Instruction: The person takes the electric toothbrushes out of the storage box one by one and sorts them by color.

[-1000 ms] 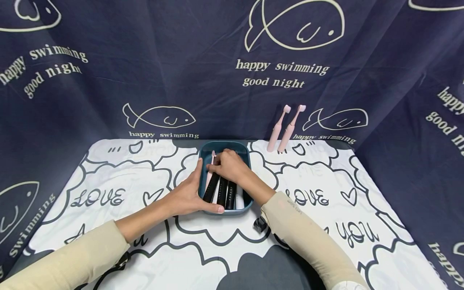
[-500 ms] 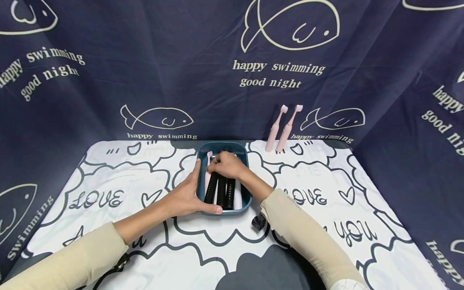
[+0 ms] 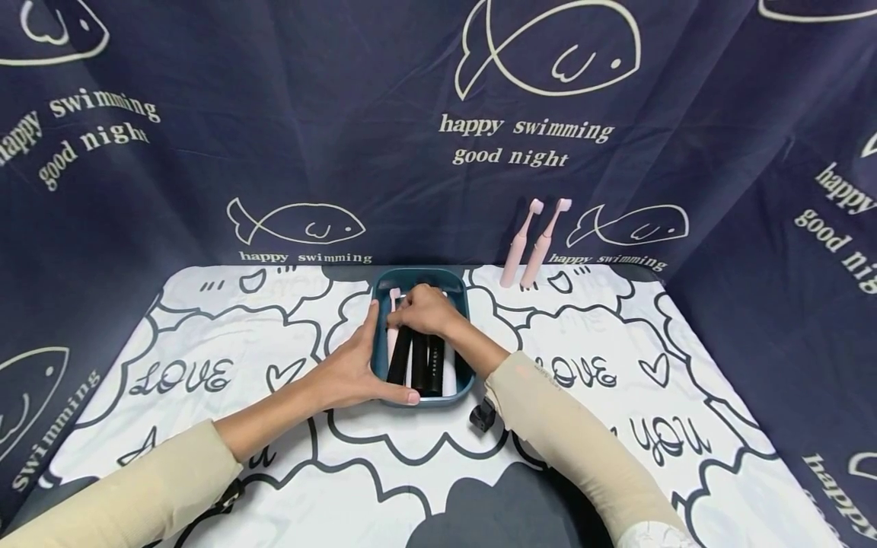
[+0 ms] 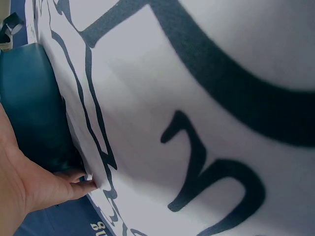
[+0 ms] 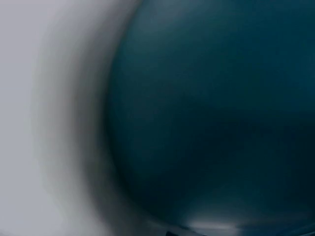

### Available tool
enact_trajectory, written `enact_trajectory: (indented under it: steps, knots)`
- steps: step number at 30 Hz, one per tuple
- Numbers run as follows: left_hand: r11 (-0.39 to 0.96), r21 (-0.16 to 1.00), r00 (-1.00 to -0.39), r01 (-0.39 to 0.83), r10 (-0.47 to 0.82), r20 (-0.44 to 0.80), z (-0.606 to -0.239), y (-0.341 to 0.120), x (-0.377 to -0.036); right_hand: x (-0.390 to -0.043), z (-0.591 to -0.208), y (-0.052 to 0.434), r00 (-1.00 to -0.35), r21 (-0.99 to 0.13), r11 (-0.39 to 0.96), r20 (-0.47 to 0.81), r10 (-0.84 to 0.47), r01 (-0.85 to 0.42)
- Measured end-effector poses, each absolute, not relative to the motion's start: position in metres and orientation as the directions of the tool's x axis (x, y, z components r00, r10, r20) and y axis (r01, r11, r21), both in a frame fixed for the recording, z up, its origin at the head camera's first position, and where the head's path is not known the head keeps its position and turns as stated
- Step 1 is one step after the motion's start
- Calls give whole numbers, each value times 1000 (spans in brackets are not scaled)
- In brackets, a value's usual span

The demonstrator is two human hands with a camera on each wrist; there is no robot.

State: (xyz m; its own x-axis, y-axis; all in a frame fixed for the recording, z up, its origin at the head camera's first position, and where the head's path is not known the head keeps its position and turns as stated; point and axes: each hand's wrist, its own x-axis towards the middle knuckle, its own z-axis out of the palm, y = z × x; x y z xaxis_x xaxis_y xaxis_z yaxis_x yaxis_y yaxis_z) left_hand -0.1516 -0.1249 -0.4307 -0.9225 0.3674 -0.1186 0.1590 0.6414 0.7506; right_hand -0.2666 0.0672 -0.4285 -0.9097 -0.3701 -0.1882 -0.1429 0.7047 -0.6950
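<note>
A teal tray (image 3: pixel 467 304) sits mid-table and holds a pink toothbrush (image 3: pixel 393 295), three black handles (image 3: pixel 419 364) and a white one (image 3: pixel 450 374). My left hand (image 3: pixel 352 367) grips the tray's front left corner, with the thumb along the front wall and the fingers up the left side. The left wrist view shows that palm (image 4: pixel 27 189) against the tray wall (image 4: pixel 29 108). My right hand (image 3: pixel 423 308) is inside the tray, its curled fingertips pinching the pink toothbrush at its neck. The right wrist view is only a blurred teal surface (image 5: pixel 211 123).
Two more pink toothbrushes (image 3: pixel 527 245) lean upright against the dark fish-print curtain (image 3: pixel 438 137) at the back right. A small black object (image 3: pixel 481 415) lies by my right forearm. A white cartoon-print cloth (image 3: pixel 205 365) covers the table; curtain walls close in on three sides.
My right hand has slid from over the black handles toward the tray's far left and curled onto the pink toothbrush. The left hand and the tray have stayed put.
</note>
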Motion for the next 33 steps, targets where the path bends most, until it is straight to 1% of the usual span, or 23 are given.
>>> enact_trajectory:
  steps: [2, 4, 5, 6, 9, 13, 17, 26, 33]
  knots:
    - [651, 742, -923, 160, 365, -121, -431, -125, -151, -268, -430, 67, -917, -714, 691, -195, -348, -110]
    - [662, 732, -924, 163, 362, -122, -432, -126, -152, -276, -438, 68, -923, -742, 664, -187, -335, -91]
    - [666, 729, -924, 161, 360, -125, -432, -126, -152, -273, -433, 68, -924, -762, 644, -192, -329, -71]
    - [668, 727, -924, 160, 360, -127, -433, -126, -152, -277, -437, 68, -927, -781, 622, -189, -324, -58]
    - [665, 729, -925, 160, 359, -125, -433, -126, -152, -276, -436, 71, -934, -833, 552, -167, -315, -37]
    - [653, 738, -924, 171, 366, -110, -433, -126, -152, -264, -418, 72, -943, -876, 482, -137, -302, -28]
    - [649, 742, -923, 170, 368, -111, -432, -126, -152, -260, -414, 74, -945, -914, 406, -126, -302, -7]
    - [627, 759, -926, 173, 366, -91, -432, -124, -153, -256, -412, 76, -940, -969, 242, -118, -320, 40]
    - [641, 749, -929, 168, 358, -98, -433, -125, -152, -248, -407, 82, -937, -980, 191, -115, -329, 53]
